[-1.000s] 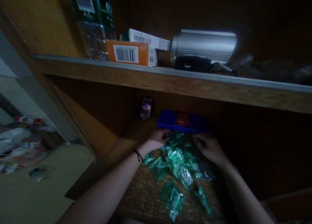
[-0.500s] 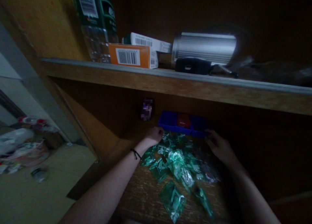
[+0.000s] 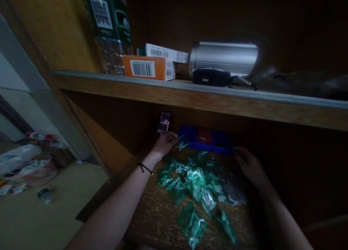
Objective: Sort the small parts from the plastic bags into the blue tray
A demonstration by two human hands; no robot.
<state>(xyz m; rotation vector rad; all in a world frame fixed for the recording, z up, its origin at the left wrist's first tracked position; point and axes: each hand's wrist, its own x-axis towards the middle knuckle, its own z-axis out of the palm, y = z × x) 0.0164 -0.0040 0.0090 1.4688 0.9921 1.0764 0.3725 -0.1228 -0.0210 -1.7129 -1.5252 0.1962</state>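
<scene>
On the upper shelf (image 3: 190,94), an orange box (image 3: 143,68) with a barcode. Just left of it, a clear bottle (image 3: 111,36) with a green label; behind it, a white box (image 3: 178,56). To its right, a ribbed silver cylinder (image 3: 225,57) behind a black object (image 3: 210,78). Below it, a propped-up phone (image 3: 164,123), screen lit. Far down and left of it, on the floor (image 3: 62,221), a filled basket (image 3: 40,176).

Home-like room, wooden cupboard (image 3: 190,92), water bottle (image 3: 111,36), littered floor (image 3: 35,213)

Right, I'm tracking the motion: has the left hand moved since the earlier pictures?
Yes: the left hand has moved leftward and farther back, closer to the phone.
</scene>
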